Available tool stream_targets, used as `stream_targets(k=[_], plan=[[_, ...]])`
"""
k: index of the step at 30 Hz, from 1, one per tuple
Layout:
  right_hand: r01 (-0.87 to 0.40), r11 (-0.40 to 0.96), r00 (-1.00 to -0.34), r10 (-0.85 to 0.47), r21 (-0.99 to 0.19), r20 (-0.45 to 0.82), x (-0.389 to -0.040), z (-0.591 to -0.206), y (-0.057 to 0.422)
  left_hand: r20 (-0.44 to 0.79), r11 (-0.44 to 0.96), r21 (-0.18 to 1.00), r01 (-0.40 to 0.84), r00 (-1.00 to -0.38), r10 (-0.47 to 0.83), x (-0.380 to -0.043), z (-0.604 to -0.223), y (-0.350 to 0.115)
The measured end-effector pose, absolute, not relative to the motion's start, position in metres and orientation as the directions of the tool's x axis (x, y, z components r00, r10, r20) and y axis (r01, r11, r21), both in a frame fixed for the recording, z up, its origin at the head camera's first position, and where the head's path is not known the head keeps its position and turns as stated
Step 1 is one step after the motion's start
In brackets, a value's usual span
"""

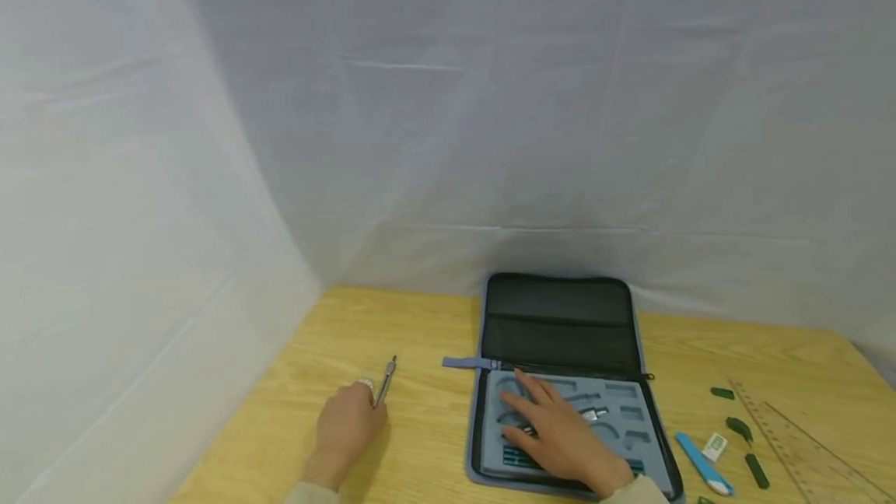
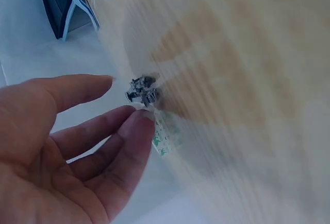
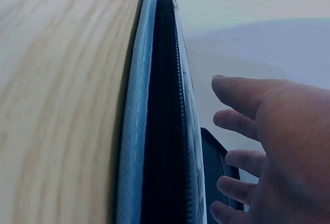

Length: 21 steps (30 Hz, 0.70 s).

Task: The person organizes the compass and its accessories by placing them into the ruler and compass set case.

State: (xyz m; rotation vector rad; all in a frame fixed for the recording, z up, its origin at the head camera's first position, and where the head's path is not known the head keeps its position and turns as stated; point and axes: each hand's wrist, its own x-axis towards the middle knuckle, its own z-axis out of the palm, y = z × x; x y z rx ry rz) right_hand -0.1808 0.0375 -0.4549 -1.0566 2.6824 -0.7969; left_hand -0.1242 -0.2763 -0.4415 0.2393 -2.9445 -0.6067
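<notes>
My left hand (image 1: pixel 350 426) is low over the table at the left, beside a metal drawing compass (image 1: pixel 387 379). In the left wrist view its thumb stands apart from the other fingertips, which are right at the compass (image 2: pixel 142 90). A small white piece with green print (image 2: pixel 161 137) lies by those fingertips. My right hand (image 1: pixel 556 430) spreads its fingers over the grey moulded tray (image 1: pixel 633 453) of an unzipped case (image 1: pixel 560 325). Partly hidden under that hand, a silver metal tool (image 1: pixel 595 414) and dark green pieces (image 1: pixel 516 457) sit in the tray.
Right of the case lie a blue-and-white cutter-like tool (image 1: pixel 702 463), a white-and-green eraser (image 1: pixel 715 446), several small dark green pieces (image 1: pixel 757 471) and clear triangular rulers (image 1: pixel 805 442). A zip pull strap (image 1: pixel 465 362) sticks out leftward. Pale sheeting (image 1: pixel 560 138) hangs behind the table.
</notes>
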Motion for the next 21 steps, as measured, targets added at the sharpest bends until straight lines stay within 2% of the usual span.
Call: stream_targets(k=[7,15,21], plan=[[-0.600,0.594,-0.737,-0.671,-0.535,0.081,-0.181,-0.451,0.042,0.034,0.889,0.409,-0.206,-0.970,-0.240,-0.134,-0.441,-0.275],[-0.604,0.597,-0.735,-0.674,-0.528,0.078,-0.182,-0.452,0.044,-0.010,0.895,0.391,-0.216,-0.973,-0.230,-0.144,-0.434,-0.273],[-0.596,0.601,-0.739,-0.670,-0.533,0.071,-0.181,-0.454,0.044,-0.089,0.870,0.415,-0.268,-0.963,-0.255,-0.150,-0.428,-0.272]])
